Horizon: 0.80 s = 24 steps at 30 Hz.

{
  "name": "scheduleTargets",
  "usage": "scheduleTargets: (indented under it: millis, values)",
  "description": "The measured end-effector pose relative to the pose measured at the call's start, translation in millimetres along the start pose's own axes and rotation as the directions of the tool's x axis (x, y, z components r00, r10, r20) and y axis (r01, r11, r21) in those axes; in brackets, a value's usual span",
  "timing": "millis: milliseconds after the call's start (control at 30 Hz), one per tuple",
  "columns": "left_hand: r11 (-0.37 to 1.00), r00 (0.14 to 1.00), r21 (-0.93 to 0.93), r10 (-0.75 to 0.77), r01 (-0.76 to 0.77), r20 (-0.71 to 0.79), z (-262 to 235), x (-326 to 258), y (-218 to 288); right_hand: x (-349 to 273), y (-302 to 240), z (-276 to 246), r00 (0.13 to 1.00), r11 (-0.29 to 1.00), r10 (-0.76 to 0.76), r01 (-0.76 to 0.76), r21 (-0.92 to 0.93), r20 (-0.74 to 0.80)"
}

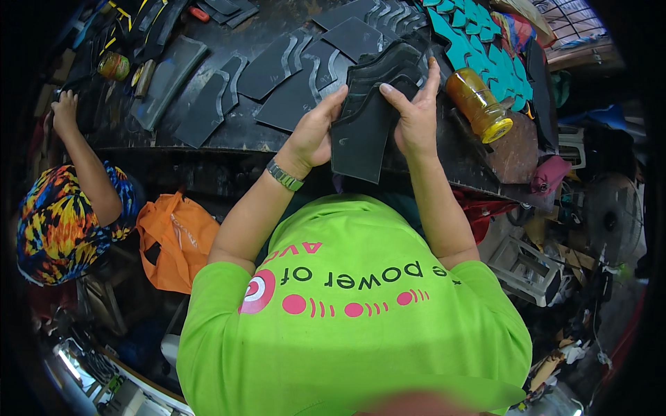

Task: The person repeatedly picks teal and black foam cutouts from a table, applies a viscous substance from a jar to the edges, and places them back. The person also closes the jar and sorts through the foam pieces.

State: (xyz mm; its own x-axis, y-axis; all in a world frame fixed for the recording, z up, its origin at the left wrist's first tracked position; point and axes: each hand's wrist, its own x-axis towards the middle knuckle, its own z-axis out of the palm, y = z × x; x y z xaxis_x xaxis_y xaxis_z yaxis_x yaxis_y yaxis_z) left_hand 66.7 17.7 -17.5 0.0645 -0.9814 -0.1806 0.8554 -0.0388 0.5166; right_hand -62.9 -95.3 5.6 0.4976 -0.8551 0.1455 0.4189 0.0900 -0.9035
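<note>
A fanned stack of black, flat cut pieces (pixel 360 145), with curved upper edges, stands between my hands at the table's near edge. My left hand (pixel 318 130) grips the stack's left side, thumb at the front and the other fingers largely hidden. On the right side, my right hand (pixel 418 119) lays its thumb on the front piece. Its index finger is stretched upward, and the remaining fingers are mostly out of sight. More black cut pieces with grey curved edges (pixel 274 76) lie overlapped just beyond my left hand.
Right of the stack, a glass jar of amber substance with a yellow lid (pixel 479 104) lies tilted. Teal cut pieces (pixel 479 48) spread behind it. Another person's hand (pixel 64 111) reaches to the table at far left. An orange bag (pixel 177 239) hangs below the edge.
</note>
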Motion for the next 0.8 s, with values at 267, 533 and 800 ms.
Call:
scheduleTargets:
  millis: [267,533,800]
  values:
    - [0.955,0.963,-0.272,-0.046,0.12,0.264,-21.7,0.1,-2.0,-2.3,-8.6,1.5,0.996,0.999,0.033,-0.031,-0.033,0.082]
    - [0.962,0.977,-0.254,-0.042,0.096,0.21,-12.0,-1.8,-4.8,-3.7,-12.2,5.9,0.977,0.851,-0.181,0.213,-0.48,0.112]
    - [0.96,0.998,-0.279,0.023,-0.005,0.058,-8.0,0.1,-4.7,-10.3,-19.4,3.7,1.0,0.808,-0.019,0.025,-0.589,0.017]
